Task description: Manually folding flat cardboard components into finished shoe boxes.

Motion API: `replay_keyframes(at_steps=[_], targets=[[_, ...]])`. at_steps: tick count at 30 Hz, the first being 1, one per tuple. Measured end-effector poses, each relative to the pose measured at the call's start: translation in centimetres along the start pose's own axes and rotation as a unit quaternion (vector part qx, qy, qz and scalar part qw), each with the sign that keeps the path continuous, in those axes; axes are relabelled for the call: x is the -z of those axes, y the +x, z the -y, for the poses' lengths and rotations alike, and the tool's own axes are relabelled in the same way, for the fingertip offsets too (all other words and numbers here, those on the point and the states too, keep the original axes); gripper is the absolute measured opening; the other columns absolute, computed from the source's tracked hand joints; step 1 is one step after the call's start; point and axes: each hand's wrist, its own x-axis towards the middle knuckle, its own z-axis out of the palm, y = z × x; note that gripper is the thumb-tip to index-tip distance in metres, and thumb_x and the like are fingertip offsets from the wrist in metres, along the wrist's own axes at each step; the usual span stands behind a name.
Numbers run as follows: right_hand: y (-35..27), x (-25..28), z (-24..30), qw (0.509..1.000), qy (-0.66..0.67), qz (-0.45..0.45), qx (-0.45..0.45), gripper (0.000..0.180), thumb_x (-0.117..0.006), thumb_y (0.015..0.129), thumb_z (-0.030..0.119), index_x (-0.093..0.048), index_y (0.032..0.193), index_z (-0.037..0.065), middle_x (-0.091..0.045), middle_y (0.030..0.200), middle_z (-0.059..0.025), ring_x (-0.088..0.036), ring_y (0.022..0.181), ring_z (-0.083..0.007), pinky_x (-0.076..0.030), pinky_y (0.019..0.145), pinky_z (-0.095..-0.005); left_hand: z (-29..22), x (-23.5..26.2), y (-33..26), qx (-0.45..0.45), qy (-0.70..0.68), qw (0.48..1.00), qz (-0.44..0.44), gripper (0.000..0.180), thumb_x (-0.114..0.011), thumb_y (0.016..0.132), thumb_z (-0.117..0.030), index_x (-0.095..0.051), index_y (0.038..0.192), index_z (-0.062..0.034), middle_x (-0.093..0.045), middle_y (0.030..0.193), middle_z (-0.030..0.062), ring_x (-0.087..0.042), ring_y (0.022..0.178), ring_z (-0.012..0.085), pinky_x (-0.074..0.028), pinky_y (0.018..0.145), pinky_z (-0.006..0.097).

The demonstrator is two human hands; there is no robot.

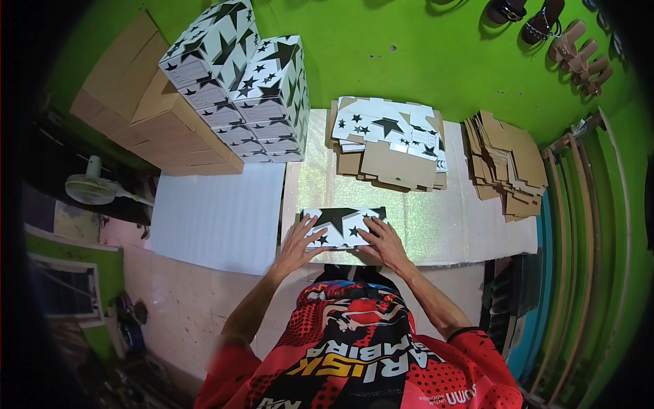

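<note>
Nearest the camera: a red printed shirt (354, 354), forearms extending forward from it. The glittery tabletop (449, 225) carries the work. At its far left stands a stack of finished star-printed boxes (238, 82) beside plain brown cartons (146, 112). A pile of flat star-printed blanks (388, 140) and a pile of brown card blanks (507, 163) await folding. Left hand (300, 242) and right hand (381, 238) lie spread, pressing one star-printed box (343, 221) at the near edge. Judged partway: many done, many left.
</note>
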Motion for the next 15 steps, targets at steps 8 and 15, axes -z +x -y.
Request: replay_keyframes(at_steps=[8, 15], targets=[[-0.6, 0.0, 0.4, 1.000, -0.004, -0.019, 0.007, 0.053, -0.069, 0.099, 0.046, -0.064, 0.145, 0.021, -0.046, 0.163, -0.0092, -0.041, 0.150, -0.0358, -0.035, 0.121, -0.0601, -1.8, 0.0, -0.6, 0.014, 0.104, 0.994, 0.021, 0.068, -0.071, 0.096, -0.054, -0.051, 0.157, -0.0332, -0.024, 0.175, 0.0092, -0.016, 0.162, 0.0365, -0.004, 0.120, 0.080], [-0.3, 0.4, 0.7, 0.999, 0.008, -0.037, 0.006, 0.053, -0.068, 0.099, 0.045, -0.064, 0.145, 0.019, -0.049, 0.161, -0.0095, -0.045, 0.147, -0.0365, -0.039, 0.118, -0.0566, -3.2, -3.3, -2.1, -0.101, 0.155, 0.983, -0.016, 0.058, -0.074, 0.095, -0.039, -0.057, 0.151, -0.0389, -0.030, 0.173, 0.0047, -0.028, 0.159, 0.0308, 0.001, 0.115, 0.084]])
